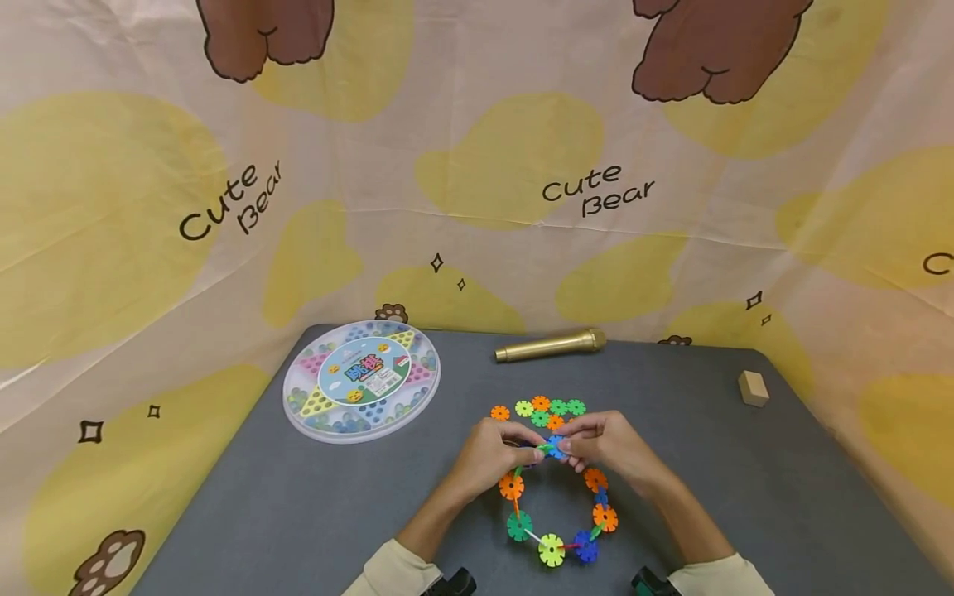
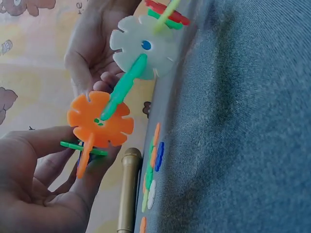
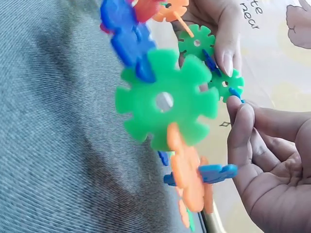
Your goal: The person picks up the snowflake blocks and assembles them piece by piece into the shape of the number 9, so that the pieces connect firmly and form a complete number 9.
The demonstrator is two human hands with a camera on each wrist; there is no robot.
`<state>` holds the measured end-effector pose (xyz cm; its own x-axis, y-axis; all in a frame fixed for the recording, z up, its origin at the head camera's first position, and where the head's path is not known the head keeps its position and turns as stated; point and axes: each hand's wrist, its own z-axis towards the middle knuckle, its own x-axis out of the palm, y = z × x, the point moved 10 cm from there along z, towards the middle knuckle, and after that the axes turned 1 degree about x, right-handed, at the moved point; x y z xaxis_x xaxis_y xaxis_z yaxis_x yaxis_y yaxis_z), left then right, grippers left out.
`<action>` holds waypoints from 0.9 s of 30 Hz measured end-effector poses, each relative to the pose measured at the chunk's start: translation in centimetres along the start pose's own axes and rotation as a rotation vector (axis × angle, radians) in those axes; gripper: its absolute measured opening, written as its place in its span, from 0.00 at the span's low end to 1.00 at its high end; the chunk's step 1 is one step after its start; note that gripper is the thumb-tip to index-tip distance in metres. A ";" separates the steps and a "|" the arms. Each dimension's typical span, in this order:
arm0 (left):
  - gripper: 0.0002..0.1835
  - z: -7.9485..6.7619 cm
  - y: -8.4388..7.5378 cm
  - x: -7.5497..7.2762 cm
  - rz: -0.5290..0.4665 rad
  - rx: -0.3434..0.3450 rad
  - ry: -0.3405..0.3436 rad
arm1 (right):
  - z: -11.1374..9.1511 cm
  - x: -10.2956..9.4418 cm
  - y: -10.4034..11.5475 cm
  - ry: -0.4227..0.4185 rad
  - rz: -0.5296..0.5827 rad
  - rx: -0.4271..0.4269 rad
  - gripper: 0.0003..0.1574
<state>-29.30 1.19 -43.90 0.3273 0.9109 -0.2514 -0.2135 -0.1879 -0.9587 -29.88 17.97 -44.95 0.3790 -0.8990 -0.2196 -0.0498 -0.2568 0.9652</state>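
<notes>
A ring-shaped chain of slotted plastic flower discs, in orange, green, blue, yellow and other colours, hangs below both hands; its yellow-green disc [image 1: 551, 550] is nearest me. My left hand [image 1: 488, 454] pinches a green disc [image 3: 226, 84] of the chain between thumb and fingers. Facing it, my right hand [image 1: 617, 445] pinches a blue disc [image 1: 556, 448], whose edge meets the green one. In the left wrist view an orange disc [image 2: 99, 119] hangs beside the left fingers. From the right wrist a larger-looking green disc [image 3: 165, 99] shows up close, joined to an orange one [image 3: 188, 170].
Several loose discs, among them an orange one [image 1: 500, 412], lie behind the hands on the grey table [image 1: 298, 513]. A round boxed marble board game [image 1: 361, 381] is at the back left, a gold microphone [image 1: 550, 345] at the back, a wooden block [image 1: 753, 388] at the right.
</notes>
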 end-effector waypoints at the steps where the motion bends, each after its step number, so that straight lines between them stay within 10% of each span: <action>1: 0.05 0.0 0.1 0.1 -0.019 -0.007 0.008 | 0.0 -0.1 0.1 0.001 0.001 0.000 0.19; 16: 0.15 0.0 0.7 0.8 -0.280 -0.105 0.128 | -0.4 0.6 1.0 0.061 0.002 0.003 0.19; 27: 0.12 0.1 0.4 0.7 -0.186 -0.061 0.116 | -0.6 1.8 1.5 0.101 0.001 -0.028 0.17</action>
<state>-29.21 1.83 -44.42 0.4606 0.8840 -0.0800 -0.0846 -0.0460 -0.9953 -28.72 16.18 -43.84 0.4704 -0.8584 -0.2046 -0.0248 -0.2446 0.9693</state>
